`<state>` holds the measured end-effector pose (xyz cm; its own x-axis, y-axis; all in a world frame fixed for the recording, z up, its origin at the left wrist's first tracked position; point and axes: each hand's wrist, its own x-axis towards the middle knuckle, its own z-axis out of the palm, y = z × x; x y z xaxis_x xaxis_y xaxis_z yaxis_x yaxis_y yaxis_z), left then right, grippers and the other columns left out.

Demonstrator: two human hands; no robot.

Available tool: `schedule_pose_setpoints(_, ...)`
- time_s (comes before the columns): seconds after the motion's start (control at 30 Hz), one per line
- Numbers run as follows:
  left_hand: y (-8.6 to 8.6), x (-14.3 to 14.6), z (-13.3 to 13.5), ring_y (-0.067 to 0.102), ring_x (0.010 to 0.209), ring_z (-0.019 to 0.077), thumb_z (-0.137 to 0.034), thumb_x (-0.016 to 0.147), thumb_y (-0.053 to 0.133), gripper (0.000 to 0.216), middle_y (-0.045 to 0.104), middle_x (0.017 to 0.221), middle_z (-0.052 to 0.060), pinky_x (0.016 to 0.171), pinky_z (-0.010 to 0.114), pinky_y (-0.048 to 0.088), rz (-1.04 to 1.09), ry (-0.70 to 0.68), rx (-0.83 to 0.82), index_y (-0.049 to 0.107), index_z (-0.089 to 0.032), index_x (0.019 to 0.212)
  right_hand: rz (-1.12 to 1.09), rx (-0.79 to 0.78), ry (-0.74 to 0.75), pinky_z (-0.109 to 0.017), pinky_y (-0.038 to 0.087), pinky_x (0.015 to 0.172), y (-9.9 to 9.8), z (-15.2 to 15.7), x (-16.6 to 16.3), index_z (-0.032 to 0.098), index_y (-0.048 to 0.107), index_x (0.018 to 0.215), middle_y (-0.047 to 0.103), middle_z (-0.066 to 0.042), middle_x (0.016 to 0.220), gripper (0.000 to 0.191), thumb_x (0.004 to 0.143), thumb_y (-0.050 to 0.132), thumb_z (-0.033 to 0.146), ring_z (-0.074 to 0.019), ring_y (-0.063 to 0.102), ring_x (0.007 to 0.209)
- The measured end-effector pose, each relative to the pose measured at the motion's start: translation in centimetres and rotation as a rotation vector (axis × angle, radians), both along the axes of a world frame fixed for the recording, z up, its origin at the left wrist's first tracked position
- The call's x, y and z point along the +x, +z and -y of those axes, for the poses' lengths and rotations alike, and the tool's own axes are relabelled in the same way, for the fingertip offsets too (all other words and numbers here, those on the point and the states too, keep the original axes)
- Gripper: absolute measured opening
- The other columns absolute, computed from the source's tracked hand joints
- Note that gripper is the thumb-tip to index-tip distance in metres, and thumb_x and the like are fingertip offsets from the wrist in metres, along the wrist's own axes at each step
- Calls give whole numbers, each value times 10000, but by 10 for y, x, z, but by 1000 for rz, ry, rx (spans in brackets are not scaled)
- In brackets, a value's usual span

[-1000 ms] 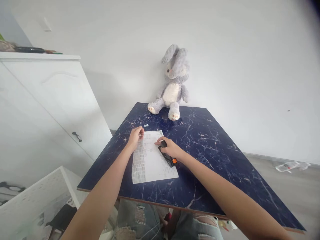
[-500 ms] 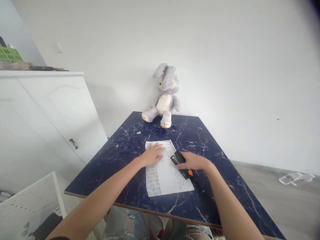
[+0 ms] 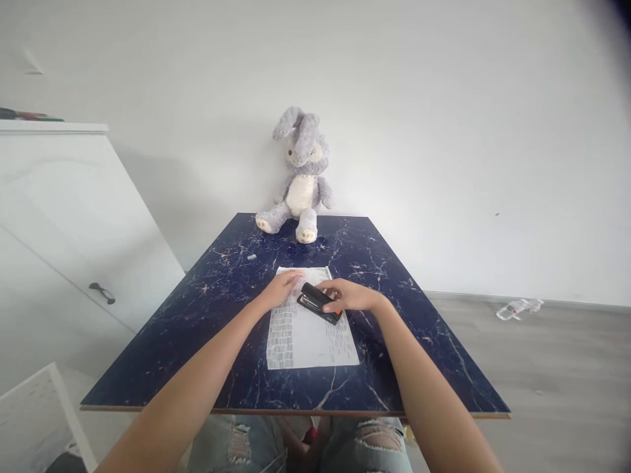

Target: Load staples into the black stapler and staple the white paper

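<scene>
Right hand [image 3: 345, 293] holds the black stapler [image 3: 318, 304], thumb on the near side, fingers over the far side; grip narrow, wrapped about the tool's body. Stapler's long axis runs ten o'clock to four o'clock, its gapped end toward ten, the end with the orange piece toward four. It lies above the printed paper [image 3: 323, 345], a little to one o'clock of the sheet's middle; whether it touches the page or hangs just over it, cannot tell. Left hand [image 3: 284, 289] sits at ten o'clock from the stapler, on the sheet's upper left part, fingers reaching toward two. No tool seen in it; whether it pinches the paper or only presses it, cannot tell. The relation that matters, by my judgement: gapped end points at the left hand and across the page, not at the sheet's nearest edge, which runs along three o'clock. Right hand is nearer the tool, left hand nearer the sheet's top left corner. Paper lies on the dark blue table [image 3: 197, 315], short sides at twelve and six. Plush rabbit [image 3: 300, 194] sits beyond, at twelve.
</scene>
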<state>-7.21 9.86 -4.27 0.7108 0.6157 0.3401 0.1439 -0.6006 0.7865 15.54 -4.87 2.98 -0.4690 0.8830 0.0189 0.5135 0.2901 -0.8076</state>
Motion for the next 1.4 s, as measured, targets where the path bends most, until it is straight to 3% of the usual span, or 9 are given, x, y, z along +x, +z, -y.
schedule_pose_setpoints(0.13,3,-1,-6,645,1238,311,-665,950,505,570,739,1240,127,1161,486,398,190,66,-311,790,-192,1090,-193,-192,86,-337,547,845,-3,4,19,204,671,1310,731,-74,1166,599,791,803,471,-242,685,996)
schedule_pose_setpoints(0.27,2,0,-8,667,1207,303,-720,935,494,643,754,1190,149,1155,465,405,278,49,-471,797,-169,1072,-195,-204,90,-350,551,864,-8,4,19,193,666,1322,727,-82,1182,617,801,798,495,-243,684,1010)
schedule_pose_setpoints(0.57,15,1,7,657,1179,289,-629,945,572,496,750,1172,121,1099,445,449,340,84,-327,782,-187,1021,82,277,-61,-400,512,983,-16,-1,-26,190,697,1148,682,-81,1171,343,809,673,147,-263,644,1057)
schedule_pose_setpoints(0.73,15,7,19,695,1069,257,-573,909,680,427,736,1173,129,939,383,534,572,0,-804,716,-174,1057,397,615,-408,-394,539,926,-27,-7,-36,243,522,1442,563,-105,1417,678,814,495,-11,-265,620,1143)
schedule_pose_setpoints(0.83,10,11,23,715,943,231,-488,841,796,395,757,1046,121,828,329,539,534,-58,-968,720,-141,1014,748,819,-358,-414,527,889,-29,-11,-40,209,536,1441,575,-123,1409,611,889,445,-38,-288,593,1155)
schedule_pose_setpoints(0.97,6,11,21,715,914,220,-355,744,896,376,767,988,114,842,317,534,505,-23,-940,747,-111,988,937,940,-332,-408,505,861,-25,-13,-44,195,581,1390,586,-122,1406,463,982,443,26,-279,582,1109)
schedule_pose_setpoints(1.2,7,9,19,723,885,178,-358,769,886,363,772,965,122,875,287,547,524,18,-987,757,-93,981,959,977,-320,-412,481,902,-23,-11,-45,263,578,1411,564,-110,1438,459,1002,486,76,-280,566,1132)
schedule_pose_setpoints(1.33,8,9,19,746,902,213,-335,787,868,331,774,968,151,912,340,571,518,147,-907,744,-81,959,731,835,-440,-383,498,868,-29,-14,-42,284,600,1390,557,-117,1420,610,865,549,-25,-270,591,1126)
schedule_pose_setpoints(1.4,13,6,19,760,874,232,-363,838,817,307,775,946,158,877,371,597,548,300,-779,722,-90,941,506,679,-559,-342,504,791,-32,-15,-36,240,663,1282,636,-110,1253,515,823,604,14,-244,632,1012)
